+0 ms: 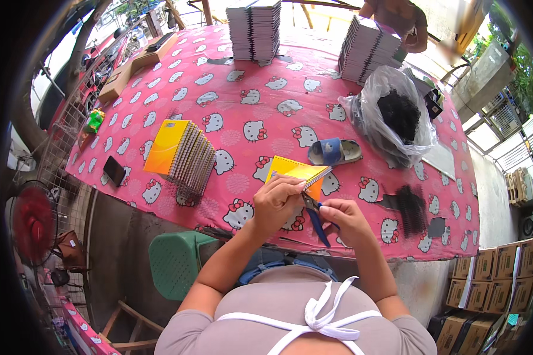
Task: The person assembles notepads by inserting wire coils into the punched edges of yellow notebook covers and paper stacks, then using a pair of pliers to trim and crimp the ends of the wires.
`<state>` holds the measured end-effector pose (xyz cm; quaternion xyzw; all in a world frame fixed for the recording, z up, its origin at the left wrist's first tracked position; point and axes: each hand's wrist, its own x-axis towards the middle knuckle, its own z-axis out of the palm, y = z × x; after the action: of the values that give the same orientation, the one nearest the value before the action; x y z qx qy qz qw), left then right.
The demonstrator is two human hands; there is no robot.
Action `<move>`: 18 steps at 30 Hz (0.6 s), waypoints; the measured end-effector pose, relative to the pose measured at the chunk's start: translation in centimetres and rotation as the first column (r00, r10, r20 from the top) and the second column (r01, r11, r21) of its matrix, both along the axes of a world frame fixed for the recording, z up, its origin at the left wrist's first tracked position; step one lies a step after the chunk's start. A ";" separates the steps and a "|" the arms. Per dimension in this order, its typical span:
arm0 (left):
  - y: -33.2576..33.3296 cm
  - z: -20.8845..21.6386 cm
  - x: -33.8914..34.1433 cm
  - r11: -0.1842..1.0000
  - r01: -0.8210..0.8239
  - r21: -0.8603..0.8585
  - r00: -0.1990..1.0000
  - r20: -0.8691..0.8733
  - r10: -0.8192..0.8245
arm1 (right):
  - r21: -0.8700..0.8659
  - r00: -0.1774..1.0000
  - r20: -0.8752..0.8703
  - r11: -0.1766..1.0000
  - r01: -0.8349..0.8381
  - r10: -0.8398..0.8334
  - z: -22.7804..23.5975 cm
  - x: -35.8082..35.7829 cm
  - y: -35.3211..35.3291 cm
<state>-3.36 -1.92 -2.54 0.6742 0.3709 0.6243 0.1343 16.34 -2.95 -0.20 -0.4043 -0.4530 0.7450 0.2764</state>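
Observation:
Near the table's front edge, my left hand [279, 201] is closed around a yellow and orange spiral notebook [291, 168], which is tilted with its wire-bound edge toward me. My right hand [348, 222] grips blue-handled pliers [315, 223]. Their jaws are at the end of the notebook's spiral, partly hidden by my left fingers. Left of my hands stands a stack of similar yellow spiral notebooks [175, 148]. Just beyond the held notebook lies a blue slide slipper [333, 152]. A bunch of loose black spiral coils [411, 210] lies to the right of my right hand.
A clear plastic bag [361, 115] holds a black mass at the right. Tall notebook stacks [253, 32] [367, 50] stand at the far side, with another person [397, 18] behind. A phone [114, 170] lies at left. A green stool [175, 266] stands below the table edge.

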 end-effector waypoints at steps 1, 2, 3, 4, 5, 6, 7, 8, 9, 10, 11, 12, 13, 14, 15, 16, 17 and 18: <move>-0.2 0.3 -0.3 1.000 0.010 0.000 1.000 0.005 -0.010 | -0.120 0.989 -0.145 0.992 -0.026 0.008 -0.6 -0.1 0.1; -0.4 0.6 -0.6 1.000 0.016 0.000 1.000 0.010 -0.016 | -0.235 0.958 -0.286 0.969 -0.071 0.001 -0.9 -0.4 0.2; -0.5 1.1 -1.3 1.000 0.015 -0.001 1.000 0.009 -0.015 | -0.047 0.979 -0.203 0.999 -0.002 -0.008 -0.7 -1.2 -0.4; -0.5 2.0 -2.4 0.997 -0.081 -0.006 0.991 0.106 0.081 | 0.174 0.999 -0.015 0.984 0.040 -0.038 -1.0 -1.2 -0.9; -0.7 3.1 -3.8 0.984 -0.176 -0.017 0.964 0.202 0.176 | 0.395 0.981 0.157 0.918 0.040 -0.110 -1.5 -0.3 -1.4; -0.6 4.9 -6.1 0.964 -0.259 -0.057 0.859 0.442 0.257 | 0.481 0.911 0.336 0.875 0.054 -0.241 -3.2 1.5 -1.7; -0.3 6.5 -8.3 0.941 -0.325 -0.089 0.686 0.662 0.300 | 0.563 0.786 0.486 0.825 0.052 -0.381 -6.0 3.8 -2.0; -0.4 7.0 -11.7 0.901 -0.409 -0.147 0.617 0.682 0.392 | 0.673 0.641 0.578 0.739 -0.024 -0.505 -8.6 5.7 -2.5; -0.8 7.4 -15.5 0.852 -0.480 -0.210 0.536 0.698 0.474 | 0.753 0.467 0.619 0.646 -0.124 -0.632 -10.5 7.1 -3.1; -0.7 6.3 -19.0 0.815 -0.544 -0.200 0.535 0.666 0.520 | 0.764 0.447 0.627 0.616 -0.192 -0.638 -11.2 7.5 -3.6; -0.7 4.7 -21.8 0.826 -0.523 -0.210 0.554 0.653 0.517 | 0.773 0.429 0.629 0.581 -0.257 -0.648 -11.8 7.6 -4.0; -0.3 2.8 -23.3 0.803 -0.539 -0.254 0.541 0.627 0.561 | 0.779 0.400 0.627 0.545 -0.311 -0.668 -12.3 8.1 -3.9; -0.1 1.6 -24.5 0.778 -0.555 -0.295 0.530 0.596 0.603 | 0.762 0.466 0.639 0.589 -0.271 -0.612 -12.4 8.6 -3.3; 0.1 0.2 -25.6 0.751 -0.569 -0.334 0.519 0.562 0.644 | 0.826 0.411 0.563 0.480 -0.295 -0.717 -13.0 9.8 -1.8; 0.6 -0.7 -26.0 0.734 -0.601 -0.318 0.500 0.567 0.655 | 0.873 0.347 0.468 0.366 -0.321 -0.812 -13.4 11.2 0.0; 1.0 -1.8 -26.1 0.716 -0.629 -0.304 0.478 0.575 0.664 | 0.884 0.288 0.457 0.391 -0.257 -0.842 -12.9 12.6 1.6; 1.3 -2.3 -26.0 0.697 -0.654 -0.292 0.454 0.585 0.672 | 0.891 0.224 0.448 0.412 -0.192 -0.866 -12.3 13.7 2.8; 1.7 -2.4 -25.6 0.695 -0.655 -0.296 0.445 0.593 0.671 | 0.849 0.126 0.518 0.491 -0.196 -0.846 -12.2 14.6 3.2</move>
<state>-28.97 -0.19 -4.95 0.2056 0.5379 0.8175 0.0096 30.92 0.30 -12.45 -0.7010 -0.6594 -0.0548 0.2661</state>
